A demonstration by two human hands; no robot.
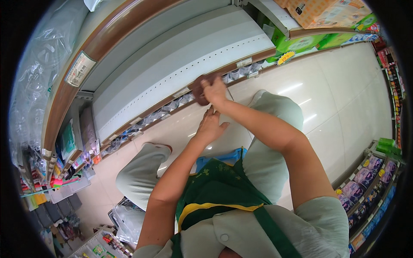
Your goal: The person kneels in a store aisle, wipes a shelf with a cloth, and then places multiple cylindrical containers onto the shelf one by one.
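Observation:
A brown cloth [200,93] lies bunched over the front edge of a grey metal shelf [180,58]. My right hand [215,92] grips this cloth against the brown price rail [164,104]; both are slightly blurred. Just below, my left hand [211,124] is held out with the thumb apart and nothing visible in it. Its fingertips are close to the cloth's lower end, and I cannot tell whether they touch. Perforations run along the shelf board near its front.
Cylindrical containers [172,104] line the level under the shelf. Overhead, a curved shelf edge [106,35] carries clear plastic-wrapped goods [42,74]. Green packages [300,43] stand at the right. Between my knees is a blue object [222,156] on the tiled floor [335,84]. Stocked shelves [364,190] stand at lower right.

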